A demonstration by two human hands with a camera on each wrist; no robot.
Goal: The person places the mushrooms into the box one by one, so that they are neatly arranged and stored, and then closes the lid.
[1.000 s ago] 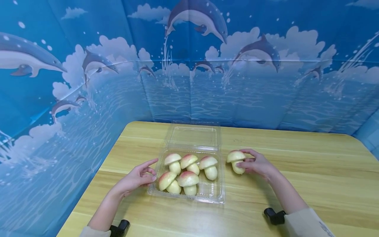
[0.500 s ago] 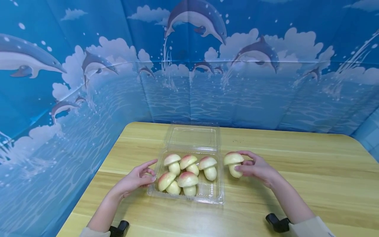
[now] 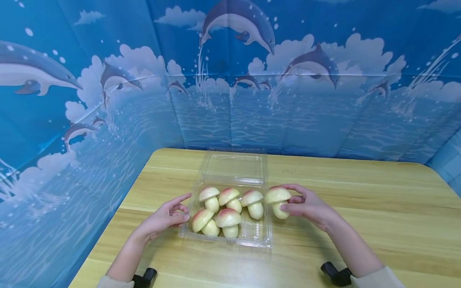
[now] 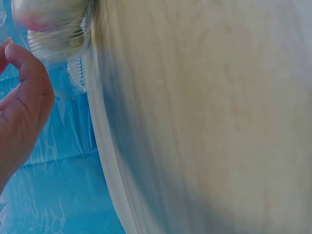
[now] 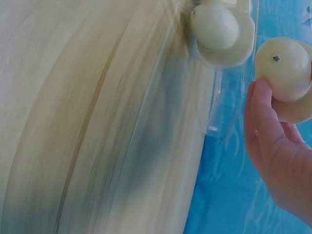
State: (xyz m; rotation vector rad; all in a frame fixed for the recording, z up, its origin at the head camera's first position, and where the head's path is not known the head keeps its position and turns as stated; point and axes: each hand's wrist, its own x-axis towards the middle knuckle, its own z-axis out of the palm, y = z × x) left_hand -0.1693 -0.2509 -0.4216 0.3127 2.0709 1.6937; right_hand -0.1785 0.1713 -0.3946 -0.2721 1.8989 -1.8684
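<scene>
A cream mushroom-shaped bun point(image 3: 278, 196) with a pinkish cap is pinched between thumb and fingers of my right hand point(image 3: 307, 205), at the right rim of a clear plastic clamshell box point(image 3: 253, 242). In the right wrist view the held bun point(image 5: 285, 68) shows its rounded stem end, raised off the table. Several like buns point(image 3: 229, 218) lie inside the box, three in the far row and two in the near one. My left hand point(image 3: 168, 216) is at the box's left edge, its index finger extended and fingertips at the wall; contact is hard to make out.
The box's transparent lid point(image 3: 235, 165) lies folded back toward the far edge of the wooden table point(image 3: 360, 200). Behind and to the left hangs a blue curtain point(image 3: 230, 108) printed with dolphins. Each wrist wears a black camera mount point(image 3: 336, 274).
My right hand has carried the held bun leftward, from beside the box to its right rim. The left hand and the box have stayed in place.
</scene>
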